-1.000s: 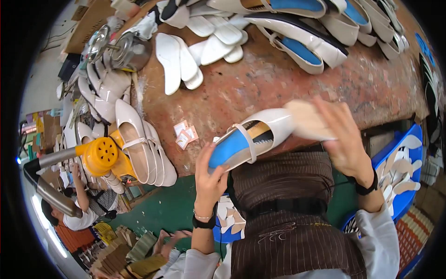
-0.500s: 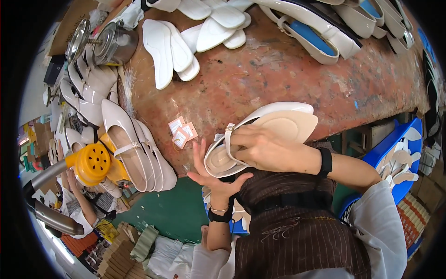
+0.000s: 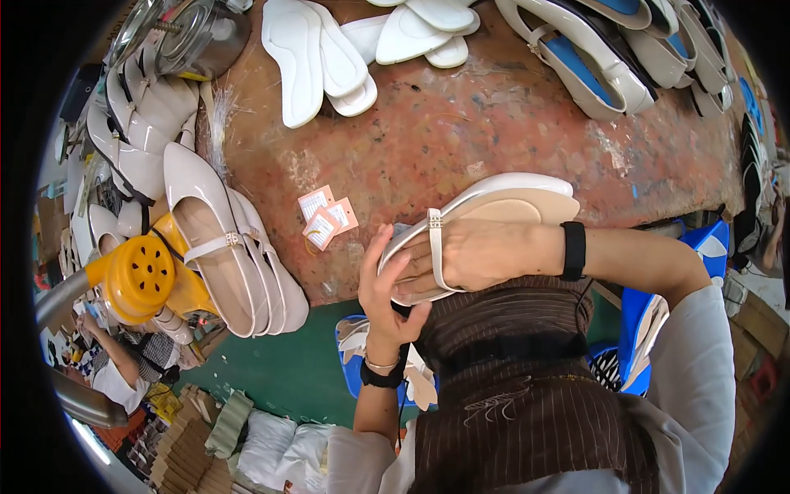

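Note:
A glossy off-white strap shoe (image 3: 510,183) with a small metallic ornament lies across my lap at the table's front edge. My left hand (image 3: 385,292) cups its left end, fingers on the far side and thumb on the near side. Under the strap (image 3: 436,255) goes my right hand (image 3: 473,253), its fingers stretched flat inside the shoe and partly hidden by strap and rim. Right of the strap shows the broad end of a beige insole (image 3: 514,206), beside the white upper; my right hand and forearm cover part of it.
Peach tags (image 3: 327,216) lie on the worn red-brown table (image 3: 461,123). White insoles (image 3: 300,70) and finished shoes (image 3: 576,70) sit farther back. Left are nested shoes (image 3: 239,255), a yellow perforated fixture (image 3: 140,280) and a metal canister (image 3: 202,41). Blue bins (image 3: 350,383) stand below.
My right hand has slid farther left under the strap, its fingers now stretched into the shoe's left end. My left hand has closed in around that end. The view has shifted slightly.

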A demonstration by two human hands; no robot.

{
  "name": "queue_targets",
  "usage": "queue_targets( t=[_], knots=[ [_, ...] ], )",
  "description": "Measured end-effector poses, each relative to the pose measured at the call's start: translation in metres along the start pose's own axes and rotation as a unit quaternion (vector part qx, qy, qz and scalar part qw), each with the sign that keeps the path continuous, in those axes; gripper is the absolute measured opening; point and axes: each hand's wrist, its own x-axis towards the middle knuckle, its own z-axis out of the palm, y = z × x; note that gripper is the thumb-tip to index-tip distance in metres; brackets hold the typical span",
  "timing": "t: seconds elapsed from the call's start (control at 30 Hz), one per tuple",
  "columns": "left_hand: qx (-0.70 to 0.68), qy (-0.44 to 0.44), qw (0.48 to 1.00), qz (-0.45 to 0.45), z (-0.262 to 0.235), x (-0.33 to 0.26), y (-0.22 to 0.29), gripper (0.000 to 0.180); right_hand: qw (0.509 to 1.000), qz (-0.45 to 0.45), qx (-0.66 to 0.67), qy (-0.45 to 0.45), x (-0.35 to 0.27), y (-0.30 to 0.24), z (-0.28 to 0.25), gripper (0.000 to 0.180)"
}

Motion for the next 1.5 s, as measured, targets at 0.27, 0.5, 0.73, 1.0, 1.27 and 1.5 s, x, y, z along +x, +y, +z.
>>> queue_targets(
  t=[0.27,0.5,0.73,1.0,1.27,1.5],
  knots=[
    [0.018,0.050,0.996,-0.075,0.009,-0.006,0.008,0.025,0.954,0.221,-0.169,0.112,-0.027,-0.045,-0.001,0.027],
    [0.162,-0.002,0.979,-0.121,0.060,0.004,0.072,0.051,0.771,0.400,-0.360,0.342,-0.030,-0.012,-0.033,0.037],
    [0.309,-0.189,0.925,-0.117,0.078,0.023,0.100,0.050,0.879,0.403,-0.030,0.254,-0.040,-0.055,-0.064,0.042],
    [0.341,-0.241,0.904,-0.086,0.078,0.031,0.100,0.054,0.850,0.439,-0.214,0.199,-0.022,-0.020,-0.026,0.031],
    [0.330,-0.239,0.909,-0.091,0.083,0.031,0.096,0.056,0.814,0.369,-0.355,0.273,-0.034,-0.023,-0.002,0.022],
    [0.299,-0.265,0.909,-0.118,0.078,0.021,0.087,0.049,0.835,0.372,-0.351,0.204,-0.034,-0.030,0.013,0.047]
  ],
)
